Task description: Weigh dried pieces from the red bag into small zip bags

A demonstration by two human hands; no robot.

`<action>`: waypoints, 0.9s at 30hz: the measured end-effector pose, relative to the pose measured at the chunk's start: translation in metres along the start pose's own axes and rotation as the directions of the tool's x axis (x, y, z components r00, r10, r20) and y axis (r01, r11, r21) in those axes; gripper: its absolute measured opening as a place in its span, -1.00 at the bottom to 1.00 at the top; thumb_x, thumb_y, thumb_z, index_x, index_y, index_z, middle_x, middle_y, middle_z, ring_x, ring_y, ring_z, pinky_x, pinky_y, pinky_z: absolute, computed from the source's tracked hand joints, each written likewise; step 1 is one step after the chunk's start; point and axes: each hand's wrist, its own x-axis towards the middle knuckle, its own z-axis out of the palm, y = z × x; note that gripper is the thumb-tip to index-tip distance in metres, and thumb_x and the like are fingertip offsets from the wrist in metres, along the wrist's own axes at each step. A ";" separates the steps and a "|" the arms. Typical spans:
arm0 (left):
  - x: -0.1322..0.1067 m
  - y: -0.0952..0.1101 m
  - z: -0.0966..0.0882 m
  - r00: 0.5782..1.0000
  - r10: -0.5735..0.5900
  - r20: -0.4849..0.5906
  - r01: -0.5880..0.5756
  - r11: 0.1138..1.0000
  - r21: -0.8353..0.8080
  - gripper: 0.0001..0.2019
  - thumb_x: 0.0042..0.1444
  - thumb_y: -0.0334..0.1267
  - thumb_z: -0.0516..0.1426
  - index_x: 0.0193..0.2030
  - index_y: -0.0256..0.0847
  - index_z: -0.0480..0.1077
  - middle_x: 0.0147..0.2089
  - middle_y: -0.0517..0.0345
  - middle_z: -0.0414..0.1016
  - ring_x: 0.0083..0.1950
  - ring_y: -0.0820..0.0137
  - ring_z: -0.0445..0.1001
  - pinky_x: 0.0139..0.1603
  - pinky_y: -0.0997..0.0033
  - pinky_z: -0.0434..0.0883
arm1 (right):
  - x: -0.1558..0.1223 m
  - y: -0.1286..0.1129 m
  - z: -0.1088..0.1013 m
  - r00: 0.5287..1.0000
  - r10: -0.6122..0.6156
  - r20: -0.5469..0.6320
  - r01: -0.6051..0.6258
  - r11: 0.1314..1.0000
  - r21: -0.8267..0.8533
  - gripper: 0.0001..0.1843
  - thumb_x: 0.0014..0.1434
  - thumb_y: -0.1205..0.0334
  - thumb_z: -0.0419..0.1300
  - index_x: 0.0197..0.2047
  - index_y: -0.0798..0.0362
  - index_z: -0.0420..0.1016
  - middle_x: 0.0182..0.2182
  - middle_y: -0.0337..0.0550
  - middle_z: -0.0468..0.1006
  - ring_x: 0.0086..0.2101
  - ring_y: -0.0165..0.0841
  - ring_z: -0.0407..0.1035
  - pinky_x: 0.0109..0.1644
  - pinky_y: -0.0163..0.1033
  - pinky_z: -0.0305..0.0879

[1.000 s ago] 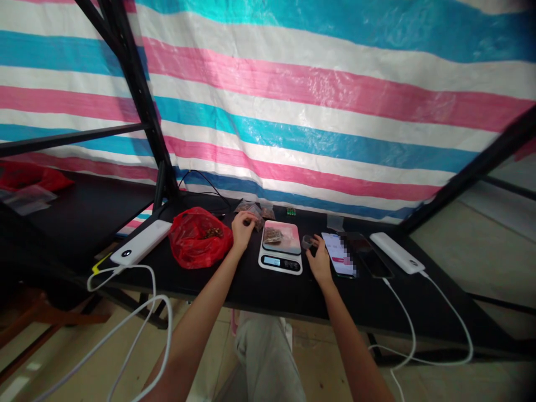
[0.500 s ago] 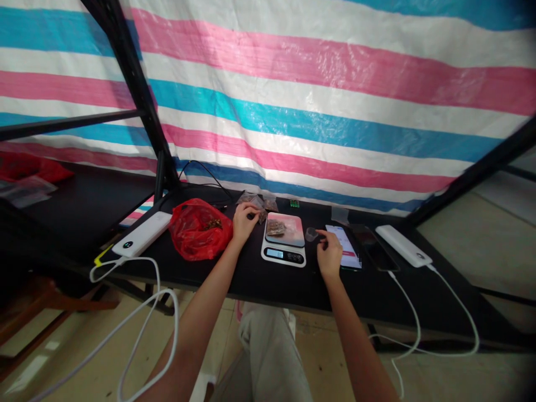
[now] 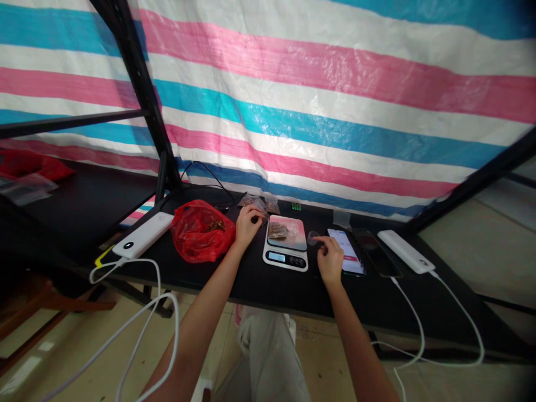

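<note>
A person sits at a black table (image 3: 259,282) in front of a pink, blue and white striped tarp (image 3: 335,100), seen from a head-worn camera looking down along both bare forearms.

In the middle of the table stands a small kitchen scale (image 3: 286,244). A clear packet of brown bits (image 3: 277,230) already lies on its plate, and the display is lit, though the reading is too small to make out — so one packet appears filled and weighed. More small clear packets (image 3: 262,202) lie behind the scale near the tarp.

The left hand (image 3: 247,225) rests just left of the scale, its fingers curled around something small and dark; what it is cannot be told. Beside it sits a red plastic bag (image 3: 201,230), open, with more brown bits inside, which suggests more remains to be portioned.

The right hand (image 3: 330,258) lies right of the scale, fingers loosely bent, forefinger stretched toward a tiny clear cup (image 3: 312,238); whether it touches it cannot be told. Next to it lies a lit phone (image 3: 347,258). A white power bank (image 3: 142,242) sits at the left end, another power bank (image 3: 406,252) at the right, both trailing white cables.

Compared with a second ago, the right hand has left the cup's side and drawn back a little toward the phone's near edge — the left hand has barely moved.
</note>
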 end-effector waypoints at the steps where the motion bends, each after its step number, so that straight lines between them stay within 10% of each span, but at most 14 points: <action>1: 0.000 0.000 0.000 1.000 0.006 -0.004 -0.006 1.000 0.000 -0.89 -0.04 -0.45 0.12 -0.45 -0.18 0.43 -0.24 0.14 0.42 -0.12 0.35 0.34 -0.04 0.32 0.28 | 0.000 -0.001 0.000 1.000 -0.006 -0.006 0.006 1.000 0.001 -0.58 -0.09 0.52 -0.10 -0.26 0.04 0.46 -0.29 -0.09 0.44 -0.21 -0.22 0.30 -0.15 -0.11 0.18; 7: 0.002 -0.002 0.002 0.998 0.046 -0.046 -0.046 0.999 -0.003 -0.91 -0.04 -0.43 0.13 -0.44 -0.18 0.43 -0.27 0.14 0.42 -0.15 0.37 0.33 -0.08 0.36 0.29 | 0.007 -0.031 -0.003 0.991 0.026 -0.130 -0.026 1.000 -0.004 -0.71 0.08 0.30 -0.03 -0.18 0.04 0.44 -0.24 -0.07 0.41 -0.16 -0.22 0.28 -0.10 -0.12 0.18; 14: 0.003 0.004 -0.001 0.997 0.004 -0.078 -0.007 0.999 -0.045 -0.91 0.02 -0.40 0.09 -0.35 -0.20 0.41 -0.27 0.12 0.42 -0.13 0.35 0.34 -0.06 0.35 0.29 | 0.029 -0.073 0.006 0.868 0.376 0.323 -0.319 0.923 -0.215 -0.65 0.10 -0.08 0.04 -0.25 -0.06 0.49 -0.48 -0.15 0.49 -0.45 -0.27 0.37 -0.44 -0.28 0.11; 22: 0.007 0.003 0.001 0.978 -0.178 0.109 0.208 0.885 -0.417 -0.75 0.06 -0.16 0.08 -0.22 -0.26 0.46 -0.18 0.02 0.50 -0.14 0.32 0.42 -0.17 0.37 0.35 | 0.059 -0.093 0.029 0.970 -0.046 0.240 0.004 0.985 0.173 -0.77 0.15 0.10 0.05 -0.31 0.01 0.46 -0.37 -0.17 0.50 -0.47 -0.39 0.36 -0.38 -0.33 0.20; 27: 0.013 -0.006 0.006 0.920 -0.299 0.254 0.391 0.656 -0.646 -0.60 -0.10 0.01 0.17 -0.30 -0.34 0.50 -0.26 -0.01 0.55 -0.19 0.25 0.48 -0.09 0.27 0.35 | 0.084 -0.119 0.037 0.910 -0.341 0.234 0.251 0.905 0.344 -0.80 0.18 0.22 0.02 -0.30 -0.01 0.47 -0.26 -0.17 0.48 -0.26 -0.35 0.38 -0.19 -0.30 0.24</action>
